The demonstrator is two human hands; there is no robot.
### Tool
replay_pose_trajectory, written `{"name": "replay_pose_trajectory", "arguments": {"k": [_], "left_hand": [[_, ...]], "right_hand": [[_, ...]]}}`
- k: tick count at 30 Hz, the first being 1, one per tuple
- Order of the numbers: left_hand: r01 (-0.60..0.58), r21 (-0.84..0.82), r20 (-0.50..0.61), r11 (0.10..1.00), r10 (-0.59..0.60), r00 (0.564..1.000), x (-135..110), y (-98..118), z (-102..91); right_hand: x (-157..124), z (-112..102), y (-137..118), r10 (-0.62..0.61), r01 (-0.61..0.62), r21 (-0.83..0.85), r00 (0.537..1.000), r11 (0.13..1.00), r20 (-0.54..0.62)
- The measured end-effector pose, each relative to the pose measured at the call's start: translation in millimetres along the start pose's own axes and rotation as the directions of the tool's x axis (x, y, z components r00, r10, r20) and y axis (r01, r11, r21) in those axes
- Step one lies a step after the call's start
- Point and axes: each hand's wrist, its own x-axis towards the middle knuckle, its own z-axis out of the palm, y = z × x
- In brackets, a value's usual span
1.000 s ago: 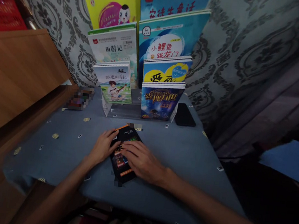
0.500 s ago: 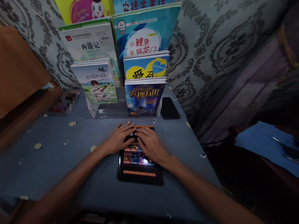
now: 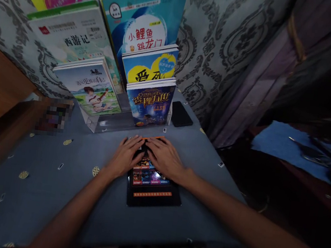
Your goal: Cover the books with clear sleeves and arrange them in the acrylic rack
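A black, glossy book (image 3: 150, 201) with rows of small coloured pictures and an orange strip lies flat on the blue tablecloth. Across its upper left edge rests my left hand (image 3: 125, 156), palm down with the fingers stretched out. My right hand (image 3: 165, 159) lies flat over the upper right part, its fingers extended. The two hands' fingertips are close together near the book's top edge, and they hide much of the upper cover. Neither hand grasps anything.
Behind the book, a clear tiered stand (image 3: 105, 124) holds several upright books, among them a dark blue one (image 3: 150, 104). A black phone (image 3: 181, 114) lies right of the stand. A blue cloth (image 3: 280, 144) with dark items is far right. Patterned wallpaper (image 3: 211, 45) stands behind.
The view has tilted and shifted, so the stand and its books appear larger and further left. My hands remain flat on the black book, with the fingertips slightly further apart.
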Motion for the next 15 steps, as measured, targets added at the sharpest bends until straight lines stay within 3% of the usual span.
{"name": "replay_pose_trajectory", "arguments": {"k": [10,15], "left_hand": [[0.018,0.003,-0.021,1.0,-0.017,1.0,-2.8,0.4,0.3],[0.033,0.016,-0.047,0.999,-0.032,0.998,-6.0,-0.3,-1.5]], "right_hand": [[9.3,-21.1,11.6,0.247,-0.234,-0.173,0.967,0.957,0.059],[13.3,-29.7,12.1,0.337,-0.32,-0.178,0.938,0.931,0.079]]}}
